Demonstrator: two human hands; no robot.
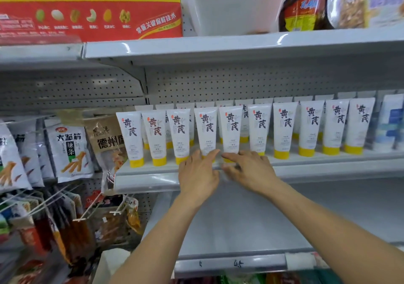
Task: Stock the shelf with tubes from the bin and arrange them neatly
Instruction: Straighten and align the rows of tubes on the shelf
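Observation:
Several white tubes with yellow caps stand cap-down in a front row on the grey shelf (328, 165), with a second row behind them. My left hand (197, 174) reaches to the base of one middle tube (206, 128), fingers straight and touching near its cap. My right hand (247, 167) lies next to it at the base of the neighbouring tube (230, 128), index finger stretched out, the other fingers loosely bent and blurred. Neither hand wraps round a tube. The bin is out of view.
Snack bags (70, 150) hang on pegs at the left. A white plastic tray (236, 6) and packaged food sit on the shelf above. Blue-and-white boxes (389, 121) stand right of the tubes. A lower grey shelf (240, 229) lies beneath my forearms.

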